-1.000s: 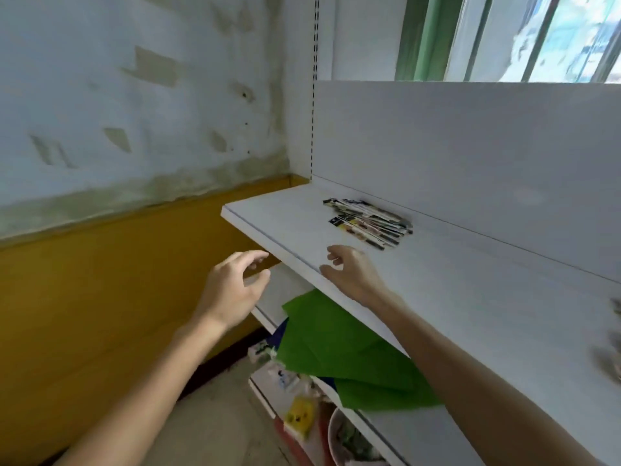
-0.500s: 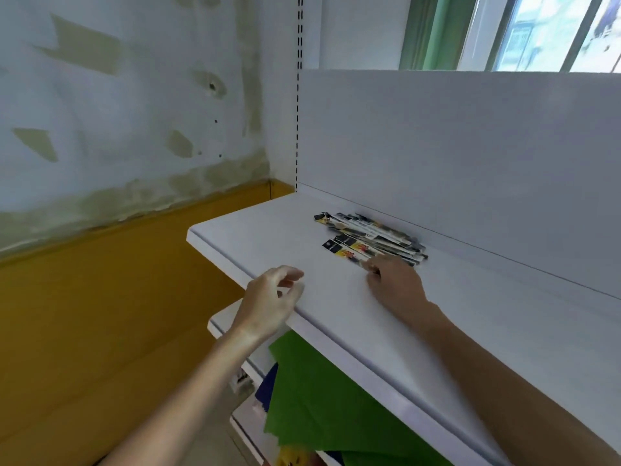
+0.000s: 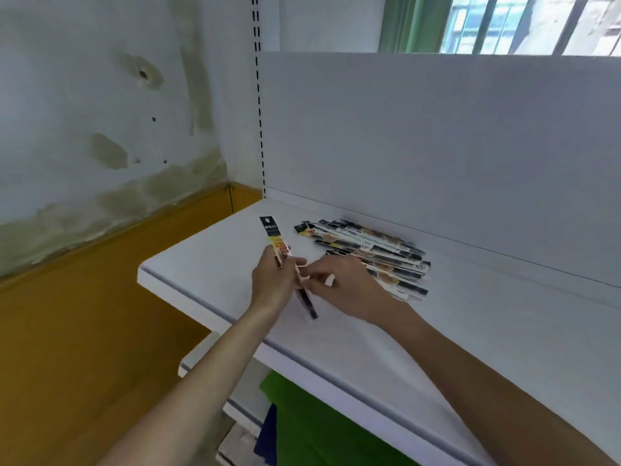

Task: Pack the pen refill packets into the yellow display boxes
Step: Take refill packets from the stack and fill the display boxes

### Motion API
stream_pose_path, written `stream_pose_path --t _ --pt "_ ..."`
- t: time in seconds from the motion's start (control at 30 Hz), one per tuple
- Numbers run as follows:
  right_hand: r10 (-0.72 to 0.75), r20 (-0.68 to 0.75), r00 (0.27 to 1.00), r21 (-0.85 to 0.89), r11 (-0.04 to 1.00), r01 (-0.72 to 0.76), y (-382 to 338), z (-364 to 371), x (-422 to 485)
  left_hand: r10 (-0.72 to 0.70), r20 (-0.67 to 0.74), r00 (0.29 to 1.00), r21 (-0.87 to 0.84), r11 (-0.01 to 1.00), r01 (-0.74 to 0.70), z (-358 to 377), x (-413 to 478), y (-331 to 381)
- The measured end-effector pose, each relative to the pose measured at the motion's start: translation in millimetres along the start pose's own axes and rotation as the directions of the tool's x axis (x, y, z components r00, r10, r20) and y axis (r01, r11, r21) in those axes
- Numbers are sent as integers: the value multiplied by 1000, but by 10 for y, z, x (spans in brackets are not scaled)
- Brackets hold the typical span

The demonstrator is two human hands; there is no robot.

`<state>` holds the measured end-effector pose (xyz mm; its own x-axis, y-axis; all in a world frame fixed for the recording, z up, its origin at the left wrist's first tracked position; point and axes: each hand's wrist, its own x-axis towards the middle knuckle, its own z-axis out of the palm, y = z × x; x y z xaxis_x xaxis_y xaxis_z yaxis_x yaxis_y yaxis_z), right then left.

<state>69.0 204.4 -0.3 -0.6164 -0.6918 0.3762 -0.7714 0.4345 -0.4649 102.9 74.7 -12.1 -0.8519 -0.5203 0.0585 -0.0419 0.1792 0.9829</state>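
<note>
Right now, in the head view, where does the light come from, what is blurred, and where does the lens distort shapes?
Head view: daylight enters by the barred window, top right; pile of refill packets smeared, print unreadable; held refill packet in the left hand sharper; forearms stretched toward the bottom corners.

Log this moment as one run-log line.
left hand: holds refill packet | right hand: pinches same packet | packet pile: on shelf | yellow boxes: not in view
</note>
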Motion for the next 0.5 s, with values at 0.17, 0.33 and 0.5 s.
stream_pose_path --t 0.17,0.33,0.5 --pt "496 -81 864 -490 735 -468 446 -271 -126 -48 196 979 -81 995 65 -15 229 25" --pt "503 -175 846 -481 707 -519 330 -72 -141 -98 300 949 -119 983 140 21 303 -22" --pt "462 -322 826 -253 799 -545 96 116 131 -133 421 897 -142 967 211 -58 361 -35"
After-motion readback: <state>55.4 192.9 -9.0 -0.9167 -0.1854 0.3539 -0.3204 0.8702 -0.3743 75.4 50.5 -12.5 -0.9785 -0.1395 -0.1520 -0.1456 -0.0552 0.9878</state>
